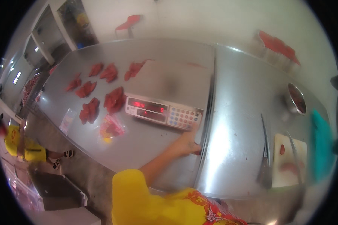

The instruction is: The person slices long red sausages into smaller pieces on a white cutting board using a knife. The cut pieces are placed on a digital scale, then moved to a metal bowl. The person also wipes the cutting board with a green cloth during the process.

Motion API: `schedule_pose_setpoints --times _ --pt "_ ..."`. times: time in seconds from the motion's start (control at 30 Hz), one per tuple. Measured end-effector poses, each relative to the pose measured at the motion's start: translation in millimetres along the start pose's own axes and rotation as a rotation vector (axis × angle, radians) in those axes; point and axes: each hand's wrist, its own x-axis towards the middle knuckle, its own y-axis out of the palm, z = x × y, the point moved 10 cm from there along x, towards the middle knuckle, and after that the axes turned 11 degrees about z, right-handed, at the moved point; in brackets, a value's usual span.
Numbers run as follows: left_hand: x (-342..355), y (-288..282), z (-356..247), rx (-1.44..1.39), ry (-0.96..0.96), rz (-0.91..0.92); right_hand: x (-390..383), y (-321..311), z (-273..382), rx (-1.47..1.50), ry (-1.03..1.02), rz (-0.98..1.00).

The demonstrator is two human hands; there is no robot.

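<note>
My left hand (183, 145), on a bare arm with a yellow sleeve, is at the front right corner of a digital scale (169, 80). One finger reaches up to the edge of the keypad (184, 118); another points off to the right, apart from it. I see nothing held in this hand. Red digits glow on the display (146, 105), and the grey weighing plate carries no load. Left of the scale lie several pieces of raw red meat (114, 100). A clear bag with pink and yellow print (112, 128) lies before them. My right hand is out of view.
At right on the steel table (229, 112) are a metal bowl (302, 108) of dark red contents, a long knife (266, 140), a white cutting board (279, 172) with meat scraps, and teal cloth (322, 146). A plastic packet (67, 122) lies left. Another person (15, 141) is beyond the table.
</note>
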Motion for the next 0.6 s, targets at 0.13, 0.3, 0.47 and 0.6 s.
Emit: schedule_pose_setpoints --times 0.13,0.3,0.47,0.6 --pt "7 1 -6 0.093 -0.057 0.065 8 10 16 -0.02 -0.011 0.016" --pt "12 -1 -3 0.132 -0.059 0.06 15 15 26 -0.029 -0.022 0.033" --pt "16 -2 1 0.129 -0.016 0.024 17 18 32 -0.039 -0.035 0.042" --pt "10 -9 -16 0.16 0.005 0.063 23 17 34 -0.038 -0.044 0.039"
